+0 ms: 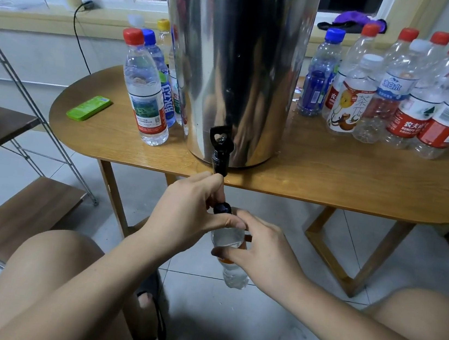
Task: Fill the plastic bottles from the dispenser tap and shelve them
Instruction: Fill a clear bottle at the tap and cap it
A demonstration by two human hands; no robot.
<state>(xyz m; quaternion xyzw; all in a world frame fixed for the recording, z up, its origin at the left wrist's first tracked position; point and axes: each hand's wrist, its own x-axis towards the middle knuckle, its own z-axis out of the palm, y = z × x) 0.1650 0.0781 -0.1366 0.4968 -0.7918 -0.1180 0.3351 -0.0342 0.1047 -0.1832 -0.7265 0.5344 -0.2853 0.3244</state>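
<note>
Head view: your left hand [192, 208] is curled round the black lever that hangs from the tap [221, 155], with the lever's round knob [223, 208] showing just past your thumb. Your right hand [261, 249] wraps the upper part of a clear bottle [235, 276], fingers and thumb closed round it. It is held upright below the edge of the table [330, 178], directly under the lever. The bottle's mouth is hidden behind your hands, so I cannot tell whether it sits squarely under the spout.

This looks like the filling step. Before you let much water run, bring the neck up close beneath the outlet and line it up by feel. Hold the bottle vertical and grip lightly, because thin plastic will probably buckle and spill if squeezed. Watch the level through the clear wall and release the lever early, leaving room for the cap.

Capped, water-filled bottles [147, 94] stand left of the steel dispenser [232, 56] and apparently empty ones [398, 101] stand right of it. The shelf [21, 211] is at your left.
</note>
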